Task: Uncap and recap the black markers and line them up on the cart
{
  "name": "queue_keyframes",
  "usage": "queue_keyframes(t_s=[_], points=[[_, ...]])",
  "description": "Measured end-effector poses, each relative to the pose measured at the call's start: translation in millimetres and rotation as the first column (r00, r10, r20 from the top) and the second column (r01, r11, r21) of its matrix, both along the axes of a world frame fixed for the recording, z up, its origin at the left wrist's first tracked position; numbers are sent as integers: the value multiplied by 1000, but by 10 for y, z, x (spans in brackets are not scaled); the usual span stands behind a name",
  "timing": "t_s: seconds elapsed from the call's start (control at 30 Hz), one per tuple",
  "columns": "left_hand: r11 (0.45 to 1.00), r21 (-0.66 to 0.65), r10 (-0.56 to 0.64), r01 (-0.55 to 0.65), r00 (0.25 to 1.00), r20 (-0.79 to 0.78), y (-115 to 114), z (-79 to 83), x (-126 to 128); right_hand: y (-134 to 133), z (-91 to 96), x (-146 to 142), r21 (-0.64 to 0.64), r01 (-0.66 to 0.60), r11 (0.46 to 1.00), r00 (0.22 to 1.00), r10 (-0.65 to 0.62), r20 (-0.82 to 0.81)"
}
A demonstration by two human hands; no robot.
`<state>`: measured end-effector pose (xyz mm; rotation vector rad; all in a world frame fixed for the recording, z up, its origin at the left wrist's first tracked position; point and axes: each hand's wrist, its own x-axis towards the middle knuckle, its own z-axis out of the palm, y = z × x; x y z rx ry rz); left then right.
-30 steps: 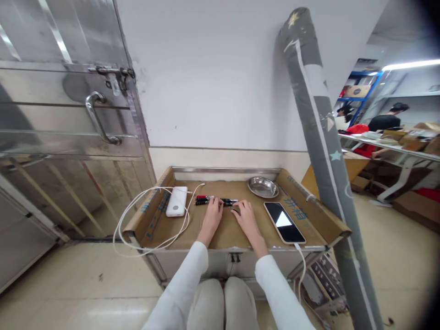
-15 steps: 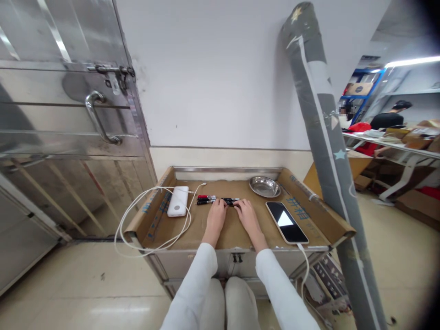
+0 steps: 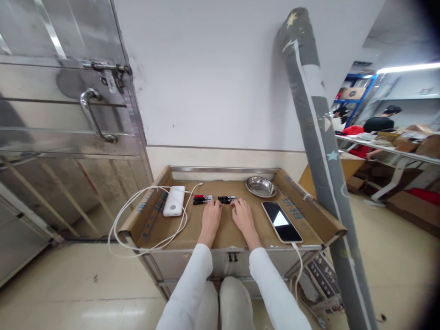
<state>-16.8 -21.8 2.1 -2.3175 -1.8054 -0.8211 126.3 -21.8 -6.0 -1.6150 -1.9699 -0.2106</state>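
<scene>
Two small stacks of markers lie end to end across the brown cardboard-covered cart top (image 3: 227,233). The left stack has a red marker (image 3: 199,197) above black ones (image 3: 198,202); the right stack shows several black markers (image 3: 225,199). My left hand (image 3: 211,217) rests palm down just in front of the gap between the stacks, fingers stretched forward, apparently holding nothing. At the right end of the right stack, my right hand (image 3: 242,216) lies with fingers extended, its fingertips close to or touching the marker ends.
A white power bank (image 3: 174,200) with a looped white cable (image 3: 118,224) lies left. To the right are a round metal dish (image 3: 260,187) and a phone (image 3: 282,222) on a cable. A grey wrapped roll (image 3: 319,123) leans beside the cart. People sit at a far table.
My left hand has drawn back leftward from the right marker stack, and my right hand has eased slightly off its end. The markers lie still. The view has shifted a little.
</scene>
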Motion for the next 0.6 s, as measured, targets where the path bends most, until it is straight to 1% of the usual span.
queue_keyframes(t_s=[0.07,0.13,0.2,0.27,0.33,0.37,0.43,0.5,0.6], points=[[1000,24,16,-16,999,-29,-3,2,5,-10,9,-5,-8,8,1000,1000,-8,-4],[997,48,65,-63,998,-26,-8,-2,3,-23,22,-17,-10,-13,1000,1000,13,-17],[988,58,146,-145,989,2,-18,-14,-10,-33,38,-32,-7,-69,998,997,69,-36],[966,56,250,-253,967,47,-31,-33,-33,-39,54,-48,-7,-140,990,989,140,-54],[944,65,318,-324,944,83,-44,-57,-58,-39,67,-59,-13,-187,982,980,186,-69],[939,76,329,-336,940,93,-49,-68,-70,-36,71,-63,-19,-201,979,977,199,-72],[942,92,315,-324,944,99,-56,-79,-87,-30,74,-65,-37,-206,978,977,203,-69],[946,84,304,-313,947,103,-60,-69,-97,-25,74,-64,-48,-189,981,981,186,-60],[939,64,331,-339,938,106,-63,-22,-101,-26,73,-60,-49,-157,986,987,154,-55]])
